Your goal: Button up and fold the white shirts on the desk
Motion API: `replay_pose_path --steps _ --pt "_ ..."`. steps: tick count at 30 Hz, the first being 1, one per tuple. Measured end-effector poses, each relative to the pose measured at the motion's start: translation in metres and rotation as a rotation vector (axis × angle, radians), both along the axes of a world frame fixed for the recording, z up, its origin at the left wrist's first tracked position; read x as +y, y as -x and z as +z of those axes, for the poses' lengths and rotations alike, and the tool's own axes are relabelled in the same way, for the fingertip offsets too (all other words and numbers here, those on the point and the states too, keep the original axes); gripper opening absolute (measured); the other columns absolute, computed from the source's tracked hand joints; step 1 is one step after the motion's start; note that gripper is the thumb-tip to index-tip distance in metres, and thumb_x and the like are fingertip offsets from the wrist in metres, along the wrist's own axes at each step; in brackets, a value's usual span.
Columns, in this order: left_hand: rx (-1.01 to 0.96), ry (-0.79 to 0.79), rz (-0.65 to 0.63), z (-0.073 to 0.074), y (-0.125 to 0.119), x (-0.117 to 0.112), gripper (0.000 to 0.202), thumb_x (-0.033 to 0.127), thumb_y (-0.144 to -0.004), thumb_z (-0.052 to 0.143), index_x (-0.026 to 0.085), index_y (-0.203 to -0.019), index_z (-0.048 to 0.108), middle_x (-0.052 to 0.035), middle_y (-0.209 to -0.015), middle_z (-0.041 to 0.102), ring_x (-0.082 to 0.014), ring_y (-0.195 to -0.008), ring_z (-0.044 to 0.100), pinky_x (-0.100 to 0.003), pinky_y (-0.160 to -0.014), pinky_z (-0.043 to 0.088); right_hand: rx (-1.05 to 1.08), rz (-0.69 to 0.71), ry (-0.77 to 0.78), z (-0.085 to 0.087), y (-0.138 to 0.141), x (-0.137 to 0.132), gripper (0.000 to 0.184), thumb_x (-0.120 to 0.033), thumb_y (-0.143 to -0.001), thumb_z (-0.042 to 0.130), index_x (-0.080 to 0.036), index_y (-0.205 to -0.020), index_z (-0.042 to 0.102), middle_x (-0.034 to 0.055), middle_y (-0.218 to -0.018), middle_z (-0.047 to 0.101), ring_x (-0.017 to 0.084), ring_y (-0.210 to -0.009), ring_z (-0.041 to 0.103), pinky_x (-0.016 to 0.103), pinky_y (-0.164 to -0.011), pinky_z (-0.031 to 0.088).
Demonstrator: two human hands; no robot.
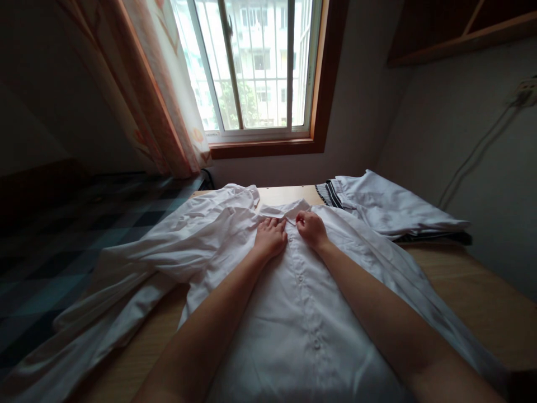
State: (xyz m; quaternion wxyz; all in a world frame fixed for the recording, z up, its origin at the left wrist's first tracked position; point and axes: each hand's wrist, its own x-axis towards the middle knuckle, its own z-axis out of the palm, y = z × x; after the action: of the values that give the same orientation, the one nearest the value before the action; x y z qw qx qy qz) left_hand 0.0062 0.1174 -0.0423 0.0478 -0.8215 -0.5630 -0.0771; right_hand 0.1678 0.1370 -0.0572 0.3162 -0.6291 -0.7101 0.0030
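White shirt (277,324): one, laid front up across the table, from the centre of the frame to its bottom edge; the collar is set near the table's far edge, and a row of buttons is run down the middle.
Left hand (271,236): laid palm down and open on the shirt front, just left of the buttons, fingertips at the collar.
Right hand (309,226): closed, the collar's edge pinched between thumb and fingers, just right of the other hand.
White cloth at left (176,224): heaped in folds beside the shirt; whether one garment or more cannot be told.
Folded garment (386,204): one white piece, black-striped at one edge, placed at right, with dark cloth under it.
Table (474,285): bare wood left uncovered at right, at lower left and in a narrow strip beyond the collar.
Checked cloth (46,268): spread along the left of the frame.
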Motion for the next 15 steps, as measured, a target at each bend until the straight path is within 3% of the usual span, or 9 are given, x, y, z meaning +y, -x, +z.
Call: replay_pose_path --steps 4,15 --pt "-0.010 -0.015 -0.015 -0.0009 0.0005 0.0004 0.053 0.034 -0.097 0.038 0.019 -0.147 0.049 -0.0114 -0.148 0.052 -0.0296 -0.138 0.043 -0.043 -0.115 0.031 -0.002 0.049 0.010 -0.0007 0.0012 -0.0011 0.029 -0.013 -0.086 0.055 -0.022 -0.103 0.077 0.0060 -0.101 0.074 0.021 -0.097 0.061 0.031 -0.090 0.042" --pt "-0.003 -0.020 -0.029 0.0006 0.0008 -0.0005 0.053 0.033 -0.098 0.039 0.017 -0.147 0.048 -0.0124 -0.146 0.054 -0.0291 -0.136 0.044 -0.043 -0.113 0.033 -0.032 0.063 0.043 0.0008 0.0027 -0.0031 0.026 -0.016 -0.089 0.057 -0.025 -0.096 0.081 0.0052 -0.102 0.072 0.022 -0.100 0.057 0.033 -0.093 0.041"
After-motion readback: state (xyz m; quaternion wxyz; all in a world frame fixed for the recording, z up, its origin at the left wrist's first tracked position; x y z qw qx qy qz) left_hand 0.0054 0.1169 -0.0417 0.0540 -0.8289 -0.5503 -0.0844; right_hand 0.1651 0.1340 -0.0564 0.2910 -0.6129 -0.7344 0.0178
